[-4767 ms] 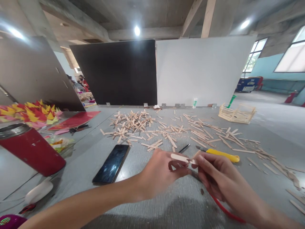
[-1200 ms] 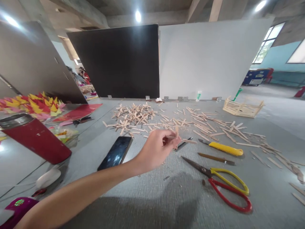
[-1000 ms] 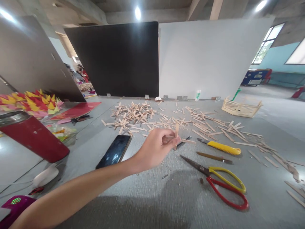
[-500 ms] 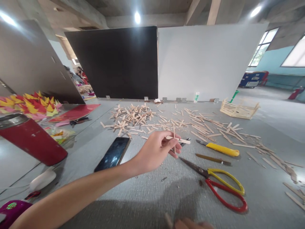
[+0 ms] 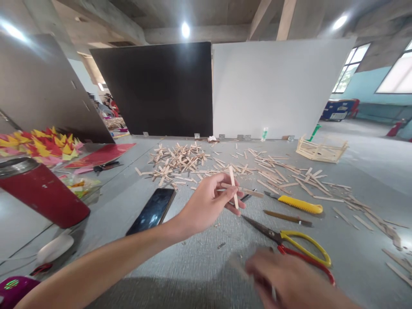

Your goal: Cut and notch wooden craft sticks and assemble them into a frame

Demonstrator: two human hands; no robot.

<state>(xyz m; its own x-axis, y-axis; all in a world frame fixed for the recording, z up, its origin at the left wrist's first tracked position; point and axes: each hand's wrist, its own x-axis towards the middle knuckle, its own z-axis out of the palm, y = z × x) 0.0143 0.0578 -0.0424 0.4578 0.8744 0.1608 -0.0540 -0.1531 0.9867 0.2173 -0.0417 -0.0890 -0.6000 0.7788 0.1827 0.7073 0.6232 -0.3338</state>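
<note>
My left hand (image 5: 215,197) is closed in a pinch round crossed wooden craft sticks (image 5: 231,176), held above the table. One of them stands nearly upright and the other lies across it, pointing right. Lower down, my right hand (image 5: 273,274) is smeared by motion, its fingers curled round a pale, thin thing (image 5: 238,267) too blurred to name. It partly covers the red handle of the scissors (image 5: 273,234), whose other handle is yellow. Beyond the scissors lie a thin brown tool (image 5: 286,217) and a yellow utility knife (image 5: 299,204).
Loose craft sticks (image 5: 180,159) spread over the back of the table, with a small stick frame (image 5: 322,150) at right. Left of my arm are a phone (image 5: 151,210), a red tumbler (image 5: 45,193), a white mouse (image 5: 54,246) and folded paper pieces (image 5: 41,143). Upright boards (image 5: 280,86) stand behind.
My right hand has come up from the bottom edge to beside the scissors, with the pale thing. In my left hand the crossed sticks have turned, and the upright one now shows its broad face.
</note>
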